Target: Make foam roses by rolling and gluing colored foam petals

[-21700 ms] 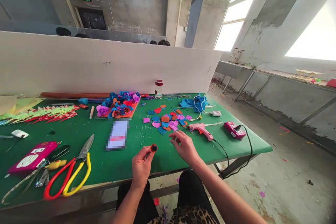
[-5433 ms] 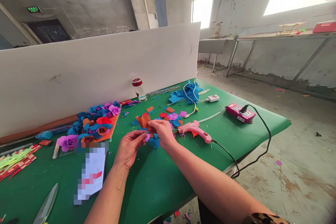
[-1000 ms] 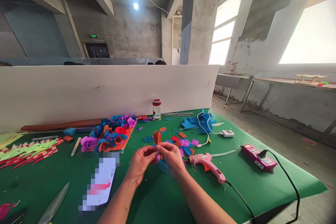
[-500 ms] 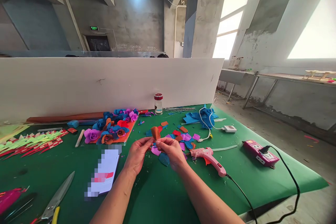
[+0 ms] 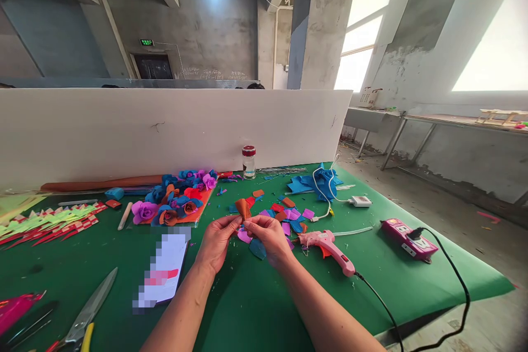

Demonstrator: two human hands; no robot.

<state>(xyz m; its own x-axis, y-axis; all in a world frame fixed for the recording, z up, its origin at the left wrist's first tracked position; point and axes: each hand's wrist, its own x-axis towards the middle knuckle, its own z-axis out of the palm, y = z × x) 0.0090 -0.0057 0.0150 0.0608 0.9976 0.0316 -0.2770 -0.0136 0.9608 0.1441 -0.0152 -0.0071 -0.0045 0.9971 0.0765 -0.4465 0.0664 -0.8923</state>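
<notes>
An orange-brown crepe paper petal (image 5: pixel 243 207) stands upright between my hands, its lower end pinched narrow. My left hand (image 5: pixel 218 241) grips that end from the left with thumb and forefinger. From the other side, my right hand (image 5: pixel 267 235) pinches the same spot, the fingertips of both hands almost touching. Cut paper pieces (image 5: pixel 292 214) in blue, purple, red and orange lie scattered just behind and beside the hands. A pink glue gun (image 5: pixel 328 245) rests to the right of my right hand, a clear glue stick poking out of its back.
Finished paper roses (image 5: pixel 177 201) sit on an orange sheet at back left. A phone (image 5: pixel 167 267) lies left of my forearm, with scissors (image 5: pixel 93 305) further left. A lidded jar (image 5: pixel 248 162) stands by the white partition (image 5: pixel 173 126). At right are a pink power strip (image 5: pixel 408 239) and a white charger (image 5: pixel 361 202).
My hands stay in nearly the same place, both pinching the petal's base. The petal's top looks slightly wider and turned. Nothing else on the table has moved.
</notes>
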